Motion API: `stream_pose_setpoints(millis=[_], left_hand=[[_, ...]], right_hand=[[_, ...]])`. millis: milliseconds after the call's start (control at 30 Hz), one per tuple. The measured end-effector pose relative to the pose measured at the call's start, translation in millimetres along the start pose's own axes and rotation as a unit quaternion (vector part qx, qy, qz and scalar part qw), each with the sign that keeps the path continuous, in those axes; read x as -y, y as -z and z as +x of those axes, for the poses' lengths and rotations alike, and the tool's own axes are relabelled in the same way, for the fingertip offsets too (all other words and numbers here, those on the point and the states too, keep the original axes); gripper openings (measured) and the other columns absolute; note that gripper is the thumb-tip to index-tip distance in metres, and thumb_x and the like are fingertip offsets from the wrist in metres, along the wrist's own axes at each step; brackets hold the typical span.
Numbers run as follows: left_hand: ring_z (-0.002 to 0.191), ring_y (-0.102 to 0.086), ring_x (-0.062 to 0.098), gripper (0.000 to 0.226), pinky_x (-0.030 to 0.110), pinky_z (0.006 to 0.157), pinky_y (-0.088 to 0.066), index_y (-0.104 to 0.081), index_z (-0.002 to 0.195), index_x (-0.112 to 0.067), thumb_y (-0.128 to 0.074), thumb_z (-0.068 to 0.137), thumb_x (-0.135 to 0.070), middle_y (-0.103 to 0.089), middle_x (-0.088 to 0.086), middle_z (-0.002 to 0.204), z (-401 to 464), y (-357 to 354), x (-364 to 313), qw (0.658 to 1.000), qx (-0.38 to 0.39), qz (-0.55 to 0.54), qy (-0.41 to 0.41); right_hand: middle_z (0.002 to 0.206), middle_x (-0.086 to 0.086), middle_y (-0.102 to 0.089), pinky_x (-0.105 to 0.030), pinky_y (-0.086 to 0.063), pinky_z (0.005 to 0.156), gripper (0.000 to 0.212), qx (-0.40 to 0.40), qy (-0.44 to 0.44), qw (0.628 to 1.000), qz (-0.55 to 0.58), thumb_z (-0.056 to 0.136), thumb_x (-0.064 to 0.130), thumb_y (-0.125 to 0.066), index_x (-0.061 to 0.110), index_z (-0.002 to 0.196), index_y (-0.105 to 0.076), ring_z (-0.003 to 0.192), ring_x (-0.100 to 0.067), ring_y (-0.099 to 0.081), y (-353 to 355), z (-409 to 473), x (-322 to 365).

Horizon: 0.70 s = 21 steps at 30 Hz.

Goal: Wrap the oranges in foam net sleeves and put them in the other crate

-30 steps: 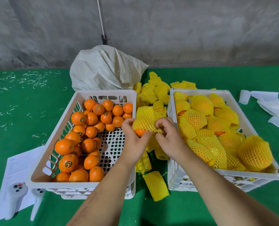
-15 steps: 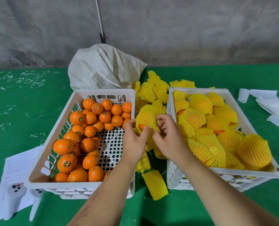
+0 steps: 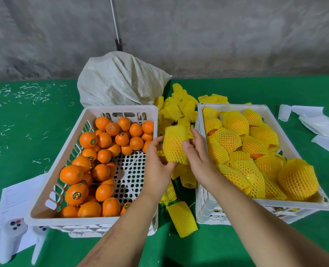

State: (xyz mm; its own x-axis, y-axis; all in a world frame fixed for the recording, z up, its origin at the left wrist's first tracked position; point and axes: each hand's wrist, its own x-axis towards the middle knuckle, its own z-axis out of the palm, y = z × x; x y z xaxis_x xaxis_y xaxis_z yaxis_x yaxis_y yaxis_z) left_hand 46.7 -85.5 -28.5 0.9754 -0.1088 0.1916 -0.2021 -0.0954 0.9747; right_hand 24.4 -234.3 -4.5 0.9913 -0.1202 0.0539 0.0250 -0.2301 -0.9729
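Sleeve's now pulled all the way over the orange, no bare peel showing like a second ago, both the left hand and right hand curled round it, so next it goes to the crate at 3 o'clock.

White woven sack, paper sheets, printed sheet on green cloth.

Both hands meet, left hand cupped below, right hand pinching (thumb forward).
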Motion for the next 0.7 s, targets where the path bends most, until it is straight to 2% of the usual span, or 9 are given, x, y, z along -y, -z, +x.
stream_pose_setpoints(millis=[33, 100, 133, 200, 267, 333, 467, 600, 700], left_hand=[[0.114, -0.065, 0.007, 0.077, 0.022, 0.082, -0.057, -0.043, 0.150, -0.034, -0.079, 0.087, -0.009, -0.054, -0.005, 0.138, -1.2, 0.0, 2.0, 0.999, 0.017, 0.035, -0.009], [0.122, -0.052, -0.012, 0.072, 0.009, 0.091, -0.048, -0.044, 0.155, -0.029, -0.079, 0.093, -0.013, -0.051, -0.009, 0.144, -0.1, 1.0, 3.6, 0.996, 0.030, 0.082, -0.018], [0.121, -0.050, -0.014, 0.070, 0.008, 0.091, -0.046, -0.047, 0.155, -0.026, -0.079, 0.094, -0.015, -0.052, -0.010, 0.143, 1.4, 1.3, 3.0, 0.995, 0.035, 0.089, -0.016], [0.109, -0.060, -0.007, 0.060, 0.012, 0.084, -0.050, -0.057, 0.146, -0.029, -0.079, 0.093, -0.012, -0.062, -0.015, 0.130, 3.7, 1.0, 0.0, 0.995, 0.047, 0.084, -0.009], [0.085, -0.065, -0.001, 0.045, 0.013, 0.071, -0.050, -0.067, 0.124, -0.041, -0.075, 0.095, -0.008, -0.069, -0.020, 0.099, 3.3, 0.1, -1.0, 0.996, 0.047, 0.073, -0.016], [0.072, -0.059, 0.004, 0.039, 0.014, 0.064, -0.045, -0.068, 0.107, -0.046, -0.071, 0.097, -0.008, -0.065, -0.013, 0.081, 1.8, -0.9, 0.4, 0.996, 0.029, 0.080, -0.029], [0.073, -0.054, 0.003, 0.031, 0.011, 0.065, -0.040, -0.069, 0.100, -0.037, -0.070, 0.095, -0.006, -0.060, -0.004, 0.084, -0.7, -1.4, 0.4, 0.996, 0.010, 0.078, -0.034], [0.077, -0.057, 0.005, 0.020, 0.013, 0.069, -0.043, -0.066, 0.103, -0.031, -0.070, 0.097, -0.013, -0.060, -0.003, 0.090, -5.3, -3.9, -4.6, 0.992, 0.095, 0.067, -0.052], [0.088, -0.062, 0.005, 0.020, 0.013, 0.076, -0.048, -0.068, 0.117, -0.034, -0.065, 0.099, -0.024, -0.066, -0.007, 0.101, -7.0, -0.7, -5.0, 0.994, 0.108, 0.017, -0.023]], right_hand=[[0.151, 0.021, -0.035, -0.035, -0.049, 0.104, 0.087, 0.003, -0.005, 1.000, -0.016, 0.080, 0.082, -0.058, 0.059, 0.152, -0.015, 0.136, -0.006, -0.045, -1.7, 0.0, 1.6], [0.145, 0.027, -0.032, -0.024, -0.048, 0.096, 0.098, 0.000, 0.000, 0.998, -0.056, 0.075, 0.070, -0.072, 0.056, 0.152, -0.012, 0.132, -0.004, -0.044, -5.1, -0.9, 3.6], [0.141, 0.030, -0.032, -0.018, -0.047, 0.094, 0.100, -0.008, 0.005, 0.998, -0.055, 0.075, 0.063, -0.077, 0.056, 0.152, -0.014, 0.129, 0.001, -0.044, -5.8, -1.2, 4.5], [0.141, 0.030, -0.036, -0.011, -0.048, 0.088, 0.096, -0.040, 0.014, 0.999, -0.023, 0.078, 0.050, -0.083, 0.055, 0.151, -0.020, 0.126, 0.007, -0.045, -3.2, -1.5, 6.2], [0.150, 0.017, -0.039, -0.020, -0.053, 0.094, 0.092, -0.086, 0.015, 0.996, 0.030, 0.083, 0.039, -0.083, 0.049, 0.153, -0.024, 0.132, -0.004, -0.048, 1.7, -1.1, 4.4], [0.153, 0.005, -0.040, -0.037, -0.053, 0.104, 0.095, -0.104, 0.007, 0.993, 0.061, 0.084, 0.034, -0.084, 0.042, 0.156, -0.022, 0.135, -0.016, -0.050, 4.3, -2.2, 6.1], [0.155, 0.005, -0.037, -0.046, -0.048, 0.110, 0.093, -0.123, 0.000, 0.991, 0.051, 0.082, 0.040, -0.080, 0.043, 0.155, -0.022, 0.138, -0.018, -0.047, 3.4, -3.3, 8.5], [0.157, 0.006, -0.035, -0.049, -0.043, 0.115, 0.082, -0.128, 0.005, 0.992, 0.019, 0.090, 0.031, -0.074, 0.038, 0.156, -0.026, 0.141, -0.016, -0.042, 1.3, -4.0, 13.2], [0.155, 0.009, -0.039, -0.045, -0.040, 0.117, 0.074, -0.150, 0.021, 0.988, 0.003, 0.091, 0.026, -0.073, 0.037, 0.152, -0.034, 0.141, -0.011, -0.040, 5.1, -6.8, 22.1]])
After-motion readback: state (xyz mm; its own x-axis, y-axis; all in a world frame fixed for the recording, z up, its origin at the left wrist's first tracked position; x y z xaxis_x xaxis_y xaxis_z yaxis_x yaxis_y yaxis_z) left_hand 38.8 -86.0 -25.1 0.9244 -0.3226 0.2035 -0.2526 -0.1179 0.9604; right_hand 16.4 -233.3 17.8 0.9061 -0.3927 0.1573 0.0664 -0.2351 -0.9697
